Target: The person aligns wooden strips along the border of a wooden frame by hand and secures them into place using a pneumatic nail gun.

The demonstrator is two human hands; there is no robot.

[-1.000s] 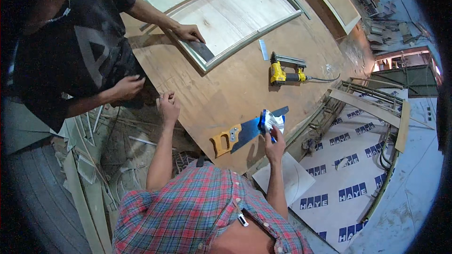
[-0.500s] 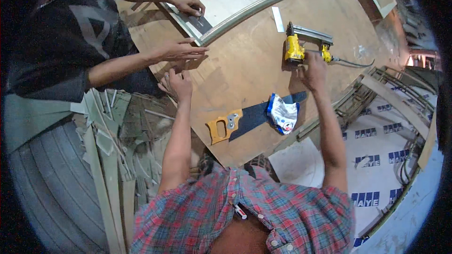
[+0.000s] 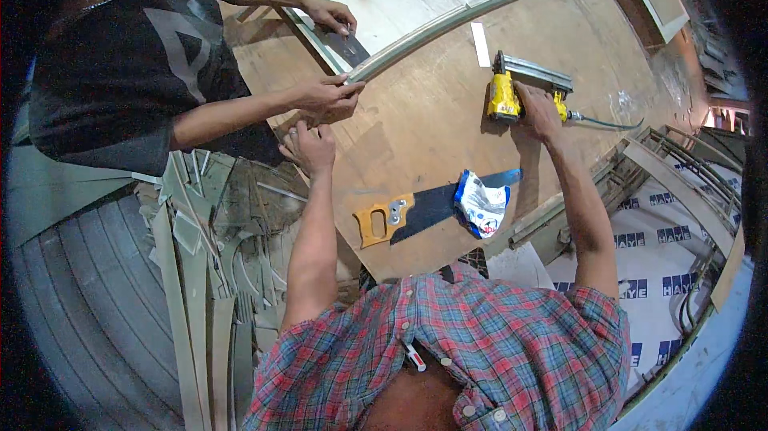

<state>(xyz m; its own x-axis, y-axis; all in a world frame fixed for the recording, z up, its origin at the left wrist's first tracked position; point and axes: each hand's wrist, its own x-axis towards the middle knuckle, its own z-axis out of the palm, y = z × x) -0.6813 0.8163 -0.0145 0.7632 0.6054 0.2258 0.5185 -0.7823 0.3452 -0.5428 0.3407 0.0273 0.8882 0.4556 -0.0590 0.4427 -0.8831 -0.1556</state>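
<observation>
My right hand (image 3: 542, 113) is closed around the handle of a yellow and black nail gun (image 3: 502, 99), which lies on the wooden table (image 3: 424, 135). My left hand (image 3: 310, 147) is at the table's left edge with its fingers loosely bent and apart; I see nothing in it. Just beyond it, a co-worker's hand (image 3: 330, 99) touches the near corner of a pale green frame (image 3: 448, 21). The co-worker's other hand (image 3: 332, 17) rests on a dark flat plate (image 3: 350, 49) at that corner.
A handsaw (image 3: 384, 219) with a yellow handle lies near the table's front edge, partly under a crumpled white and blue packet (image 3: 483, 203). A white strip (image 3: 480, 45) lies beside the frame. An air hose (image 3: 604, 123) trails rightward. Offcuts (image 3: 188, 271) pile up at left.
My right hand has come down onto the nail gun's handle. The co-worker's nearer hand has closed at the frame's corner. The view has shifted slightly.
</observation>
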